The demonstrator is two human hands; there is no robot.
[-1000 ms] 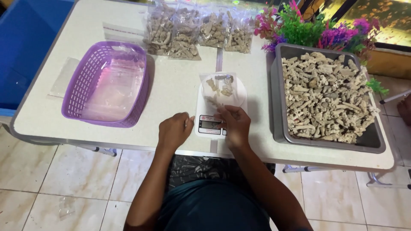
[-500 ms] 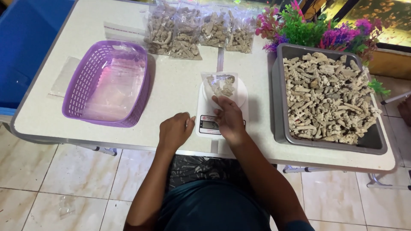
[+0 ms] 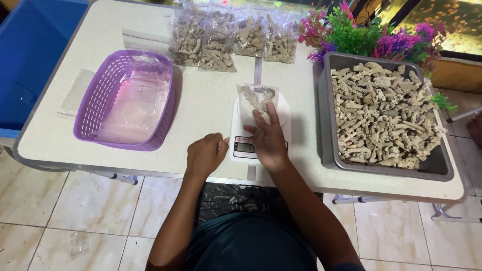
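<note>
A small white kitchen scale point(image 3: 240, 146) stands near the front edge of the white table point(image 3: 206, 100). On its round plate lies a clear plastic bag point(image 3: 253, 98) part filled with pale coral rubble. My right hand point(image 3: 267, 135) reaches over the scale's display and its fingers rest on the bag's near end. My left hand point(image 3: 205, 154) is curled loosely on the table just left of the scale, holding nothing.
A grey tray point(image 3: 330, 108) heaped with coral pieces sits at the right. A purple basket point(image 3: 125, 100) of empty clear bags is at the left. Several filled bags point(image 3: 228, 37) line the far edge, beside plastic plants point(image 3: 361, 35). A blue tub point(image 3: 30, 55) stands left of the table.
My right hand has slid forward from the scale's near edge onto the bag on the plate. The left hand has stayed put.
</note>
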